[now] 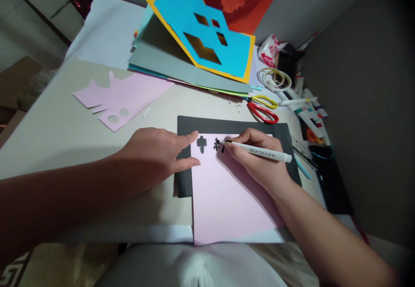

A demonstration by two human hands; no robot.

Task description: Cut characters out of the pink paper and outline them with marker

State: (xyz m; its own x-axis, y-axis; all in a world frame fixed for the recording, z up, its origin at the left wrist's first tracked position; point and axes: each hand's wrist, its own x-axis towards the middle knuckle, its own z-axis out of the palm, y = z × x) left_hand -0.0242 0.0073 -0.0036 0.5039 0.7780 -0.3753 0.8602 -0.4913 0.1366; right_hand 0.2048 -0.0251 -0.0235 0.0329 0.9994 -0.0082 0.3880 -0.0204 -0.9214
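**Marker tip on the pink sheet, other hand pinning its corner**

The right hand (256,157) is closed around a white marker (259,152), with thumb and fingers pinching the barrel close to the tip. The capped end points toward the right edge of the worktop (58,135). The tip touches the pink sheet (227,200) near its top edge, on a small black drawn figure (218,145) that the fingers partly hide. Just left of this figure is a second, solid black shape (201,143).

The pink sheet lies at the near edge of the worktop, in the middle, and its lower end hangs slightly over that edge. Its upper part rests on a black sheet (207,125), which shows above it and on both sides.

The left hand (155,155) holds nothing. It lies palm down with the fingers stretched out, and the fingertips press on the top left corner of the pink sheet where it meets the black one.

Toward the left edge lies a pink offcut (119,99) with round holes and a jagged outline. At the far edge, a stack of coloured sheets (181,68) carries a blue sheet (207,27) with diamond-shaped openings, backed in yellow and propped up at a tilt.

Scissors (263,107) with one yellow and one red handle lie just beyond the black sheet's far right corner. Near them are rolls of tape (275,78), and a row of pens (308,110) runs along the right edge.
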